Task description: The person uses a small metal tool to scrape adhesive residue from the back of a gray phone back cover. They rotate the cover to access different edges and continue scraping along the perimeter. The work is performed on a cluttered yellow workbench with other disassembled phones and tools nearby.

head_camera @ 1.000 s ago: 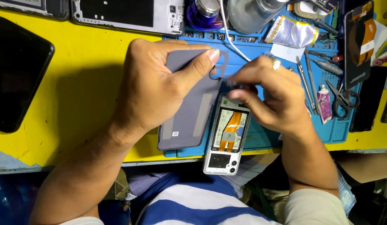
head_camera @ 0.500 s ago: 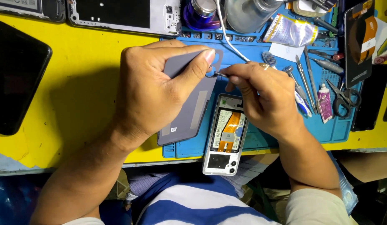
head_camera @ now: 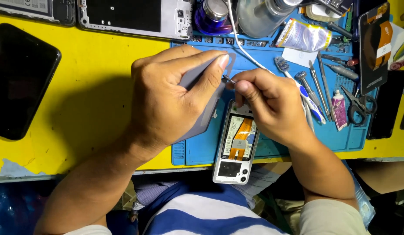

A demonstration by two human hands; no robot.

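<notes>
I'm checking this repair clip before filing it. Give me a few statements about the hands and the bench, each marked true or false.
1. The left hand holds a grey back cover. True.
2. The right hand is empty. False: it pinches a small metal tool against the cover.
3. An opened phone lies on the blue mat under the hands. True.
4. The scissors lie left of the hands. False: they lie to the right.
5. The table is yellow. True.
</notes>
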